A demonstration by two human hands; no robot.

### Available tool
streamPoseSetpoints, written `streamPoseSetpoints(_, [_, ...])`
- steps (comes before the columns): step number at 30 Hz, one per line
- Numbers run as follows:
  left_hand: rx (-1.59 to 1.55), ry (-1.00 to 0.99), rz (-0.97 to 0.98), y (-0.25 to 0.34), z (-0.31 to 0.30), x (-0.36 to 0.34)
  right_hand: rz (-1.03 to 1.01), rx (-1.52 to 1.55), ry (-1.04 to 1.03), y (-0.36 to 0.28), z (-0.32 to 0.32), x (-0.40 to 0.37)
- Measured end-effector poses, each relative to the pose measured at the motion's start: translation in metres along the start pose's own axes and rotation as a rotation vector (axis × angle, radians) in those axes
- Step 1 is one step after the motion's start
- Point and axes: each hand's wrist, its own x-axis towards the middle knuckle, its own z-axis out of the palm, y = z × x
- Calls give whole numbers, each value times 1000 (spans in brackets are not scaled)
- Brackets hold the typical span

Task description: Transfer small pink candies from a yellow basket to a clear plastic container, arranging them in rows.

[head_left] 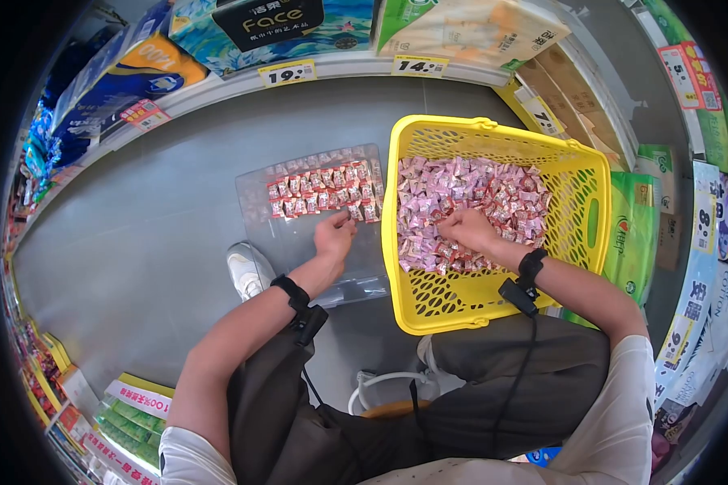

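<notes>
A yellow basket [500,314] holds a heap of wrapped candies [437,190], pink ones on the left and red-and-white ones on the right. My right hand [471,229] is inside the basket, fingers bent together and touching a wrapped candy at the heap. Left of the basket, a clear plastic box [287,250] holds red-and-white wrapped candies [319,190] laid out in neat rows. Over the box is my left hand [336,234], its fingers pinched at the lowest row; whatever sits between the fingertips is too small to make out.
Shelves with tissue packs [275,28] and price tags [288,73] run along the back. Green packs [627,242] stand close to the basket's right side. My white shoe [249,271] is beside the box on the grey floor [137,242]. Cables hang from both wrist straps.
</notes>
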Motion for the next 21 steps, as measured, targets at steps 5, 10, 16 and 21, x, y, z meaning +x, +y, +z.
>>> streamPoseSetpoints(5, [11, 10, 2, 4, -5, -3, -259, -428, 8, 6, 8, -18])
streamPoseSetpoints(10, [-55, -36, -12, 25, -15, -19, -255, -579, 26, 2, 11, -20])
streamPoseSetpoints(16, [-278, -98, -68, 43, -26, -36, -266, -539, 28, -26, 3, -19])
streamPoseSetpoints(21, [-411, -222, -1, 77, -35, -63, -354, 496, -148, -96, -3, -69])
